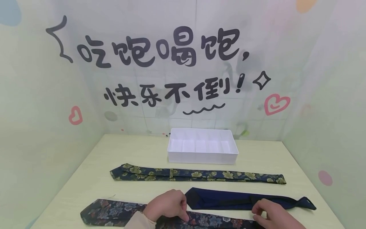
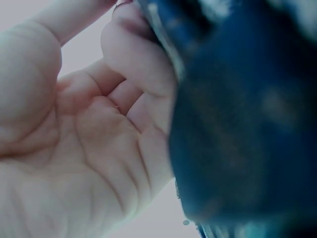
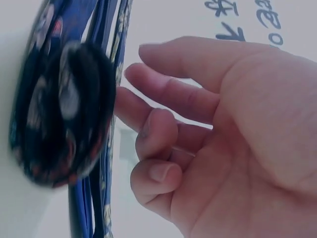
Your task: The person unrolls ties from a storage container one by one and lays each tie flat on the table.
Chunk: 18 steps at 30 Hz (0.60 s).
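Observation:
A dark necktie with blue and red flowers lies across the near part of the table, its wide pointed end to the left. My left hand reaches over its middle, thumb and forefinger pinching the edge. In the left wrist view the tie's blurred dark cloth fills the right side, against the curled fingers. My right hand is by the tie's right end, fingers loosely bent. The right wrist view shows that end as a rounded fold, apart from the fingers, with nothing in the palm.
Beyond the hands lies a plain navy necktie, narrow end to the right. Farther back, a navy necktie with yellow-green flowers is stretched out. A white divided box stands at the back, before a printed curtain.

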### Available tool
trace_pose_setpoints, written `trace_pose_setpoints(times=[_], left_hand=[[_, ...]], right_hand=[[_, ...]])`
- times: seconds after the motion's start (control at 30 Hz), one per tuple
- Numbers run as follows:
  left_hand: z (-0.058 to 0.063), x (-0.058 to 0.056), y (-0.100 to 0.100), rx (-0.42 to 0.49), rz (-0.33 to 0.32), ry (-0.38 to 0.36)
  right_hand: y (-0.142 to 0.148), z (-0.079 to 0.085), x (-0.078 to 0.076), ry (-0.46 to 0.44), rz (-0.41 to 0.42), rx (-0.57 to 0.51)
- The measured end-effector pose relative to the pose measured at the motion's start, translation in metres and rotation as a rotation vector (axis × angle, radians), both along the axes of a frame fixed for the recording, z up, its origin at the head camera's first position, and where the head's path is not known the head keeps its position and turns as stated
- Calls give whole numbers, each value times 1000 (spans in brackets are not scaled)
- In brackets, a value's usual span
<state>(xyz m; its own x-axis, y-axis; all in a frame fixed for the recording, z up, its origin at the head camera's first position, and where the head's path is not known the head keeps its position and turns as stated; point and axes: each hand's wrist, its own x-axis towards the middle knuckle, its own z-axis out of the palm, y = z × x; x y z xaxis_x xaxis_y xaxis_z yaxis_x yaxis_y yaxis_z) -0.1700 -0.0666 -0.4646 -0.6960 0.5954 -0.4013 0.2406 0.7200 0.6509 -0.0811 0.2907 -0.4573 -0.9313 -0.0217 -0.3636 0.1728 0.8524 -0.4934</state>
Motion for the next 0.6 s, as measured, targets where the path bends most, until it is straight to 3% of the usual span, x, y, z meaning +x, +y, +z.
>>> trace_pose_setpoints(times=[0.17, 0.3, 0.43, 0.6], left_hand=[[-2, -2, -1, 0, -26, -1], [-1, -1, -1, 3, -22, -1], [0, 0, -2, 13, -2, -1], [0, 0, -2, 23, 1, -3]], right_hand=[[5, -16, -7, -66, 116, -129], [26, -55, -20, -87, 230, -190], [40, -86, -33, -80, 264, -192], [9, -36, -18, -87, 209, -176]])
